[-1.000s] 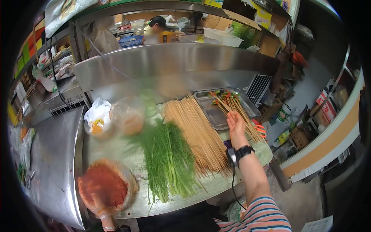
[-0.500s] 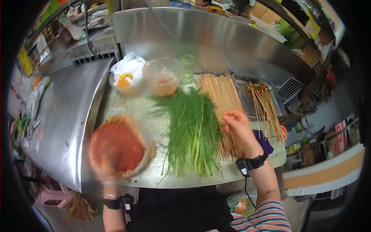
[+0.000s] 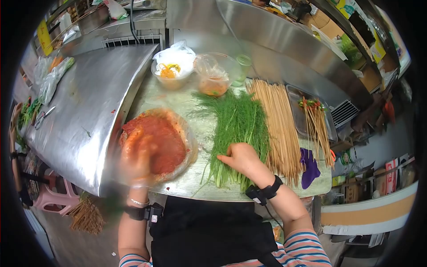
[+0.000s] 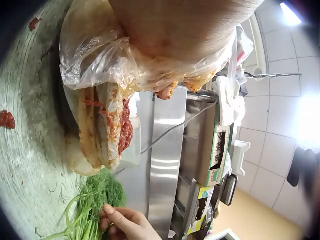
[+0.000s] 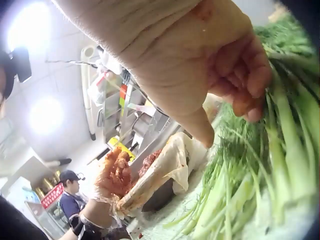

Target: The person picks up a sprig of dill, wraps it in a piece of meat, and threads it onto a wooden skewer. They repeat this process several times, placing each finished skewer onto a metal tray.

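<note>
My left hand (image 3: pixel 138 153), in a clear plastic glove (image 4: pixel 95 55), is blurred over a plastic-lined bowl (image 3: pixel 192 144) of red minced meat (image 3: pixel 167 153). Red paste coats its fingers (image 5: pixel 119 167), which are raised and loosely bent at the near left of the bowl. My bare right hand (image 3: pixel 243 159) is over the stem end of a bunch of feathery green herbs (image 3: pixel 242 118), like dill. In the right wrist view its fingers curl loosely beside the stems (image 5: pixel 287 145), with the thumb apart and nothing seen in its grasp.
Right of the herbs lie many bamboo skewers (image 3: pixel 278 129), then a metal tray (image 3: pixel 302 124) with loaded skewers (image 3: pixel 316 120) and a purple cloth (image 3: pixel 310 169). Behind stand a bagged tub (image 3: pixel 173 71), a clear bowl (image 3: pixel 213 73) and a green glass (image 3: pixel 242 69). A steel counter (image 3: pixel 89 107) adjoins at left.
My right hand has moved left from the loaded skewers, across the bare skewers, to the herb stems. The left hand stays at the meat bowl. The head view has swung down and left.
</note>
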### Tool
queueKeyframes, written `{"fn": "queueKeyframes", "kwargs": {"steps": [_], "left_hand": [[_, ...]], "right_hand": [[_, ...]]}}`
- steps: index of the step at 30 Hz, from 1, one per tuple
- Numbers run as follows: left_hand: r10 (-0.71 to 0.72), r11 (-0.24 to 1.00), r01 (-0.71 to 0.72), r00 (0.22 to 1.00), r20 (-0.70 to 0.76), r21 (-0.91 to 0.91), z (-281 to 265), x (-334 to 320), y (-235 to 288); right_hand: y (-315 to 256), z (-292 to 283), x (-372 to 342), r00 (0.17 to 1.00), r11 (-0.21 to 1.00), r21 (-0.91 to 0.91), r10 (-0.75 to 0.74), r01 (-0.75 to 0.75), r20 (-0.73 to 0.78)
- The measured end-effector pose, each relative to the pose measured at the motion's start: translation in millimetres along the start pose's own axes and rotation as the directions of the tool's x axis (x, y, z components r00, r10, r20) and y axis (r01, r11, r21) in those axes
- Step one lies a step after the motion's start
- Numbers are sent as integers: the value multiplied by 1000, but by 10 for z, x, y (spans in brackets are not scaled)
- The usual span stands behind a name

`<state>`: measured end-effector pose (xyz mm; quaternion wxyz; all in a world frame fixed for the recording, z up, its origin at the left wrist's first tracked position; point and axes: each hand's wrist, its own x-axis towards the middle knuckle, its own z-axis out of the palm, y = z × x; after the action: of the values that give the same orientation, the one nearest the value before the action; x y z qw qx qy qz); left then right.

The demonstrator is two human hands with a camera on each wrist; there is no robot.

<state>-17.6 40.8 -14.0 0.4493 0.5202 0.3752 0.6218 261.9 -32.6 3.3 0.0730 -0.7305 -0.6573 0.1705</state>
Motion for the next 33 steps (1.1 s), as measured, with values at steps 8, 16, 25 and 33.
{"fn": "queueKeyframes", "kwargs": {"steps": [8, 16, 25, 33], "left_hand": [[19, 998, -17, 999, 34, -64, -28, -9, -28], [-3, 997, 2, 1000, -9, -77, -27, -11, -62], [-26, 995, 26, 1000, 0, -100, -17, -22, -37], [-23, 998, 24, 1000, 20, -55, -20, -16, 4]], "right_hand": [[229, -2, -14, 978, 746, 633, 158, -207, 133], [251, -119, -46, 932, 386, 849, 195, -360, 306], [187, -124, 93, 941, 570, 755, 276, -325, 196], [14, 43, 275, 951, 901, 304, 297, -309, 87]]}}
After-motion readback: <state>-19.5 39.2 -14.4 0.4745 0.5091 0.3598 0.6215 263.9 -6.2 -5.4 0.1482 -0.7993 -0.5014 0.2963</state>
